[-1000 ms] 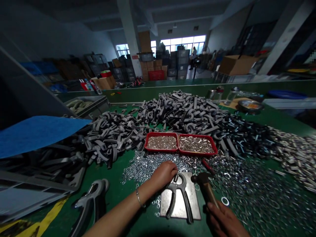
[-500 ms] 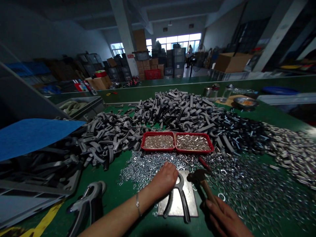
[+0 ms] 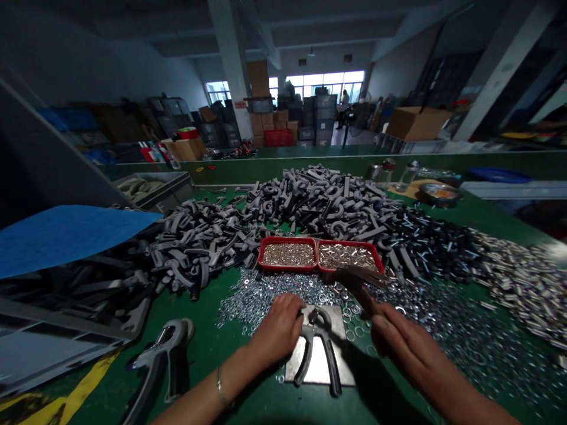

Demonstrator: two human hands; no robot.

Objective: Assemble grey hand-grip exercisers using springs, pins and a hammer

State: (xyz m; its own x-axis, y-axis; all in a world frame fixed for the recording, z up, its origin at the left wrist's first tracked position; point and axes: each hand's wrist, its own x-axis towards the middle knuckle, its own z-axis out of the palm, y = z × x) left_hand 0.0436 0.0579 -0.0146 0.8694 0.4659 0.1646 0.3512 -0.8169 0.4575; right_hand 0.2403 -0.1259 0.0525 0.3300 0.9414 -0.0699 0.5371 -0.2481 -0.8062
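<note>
Grey handle tool: lay flat on the metal plate, long way pointing out from the body, ring end toward the red trays.
Left grip: curled up just beside the tool's left side, nearer than the other; could not tell if pinching it.
Right grip: wrapped tight around the hammer, with the tool off to its left.
Hammer: held up off the counter.

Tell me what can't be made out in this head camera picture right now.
All in the head view:
Left hand: whether it grips anything; its back hides the palm.
Hammer: the handle's lower end, covered by the right hand.
Hand grip at lower left: one handle's end, cut off by the bottom edge.
Far person: details too small and dark.
</note>
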